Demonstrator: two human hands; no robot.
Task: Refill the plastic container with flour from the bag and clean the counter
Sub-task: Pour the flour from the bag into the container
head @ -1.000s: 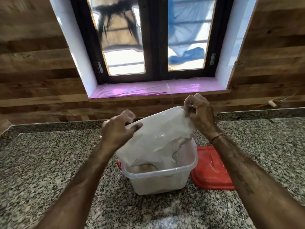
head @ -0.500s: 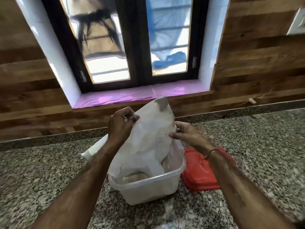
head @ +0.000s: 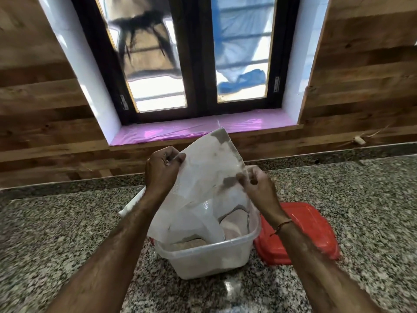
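bag [head: 203, 177], upended, mouth inside plastic container [head: 203, 259] so flour falls in, not on counter [head: 67, 233]. my left hand [head: 161, 170] pinches its 9 o'clock edge, right hand [head: 259, 188] its 3 o'clock edge, keeping it taut. red lid [head: 316, 227] parked at container's 3 o'clock.

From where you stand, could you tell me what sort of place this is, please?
Most likely a home kitchen. A speckled granite counter runs along a wood-panelled wall under a window, and both hands tip a flour bag into a plastic container, its red lid beside it.
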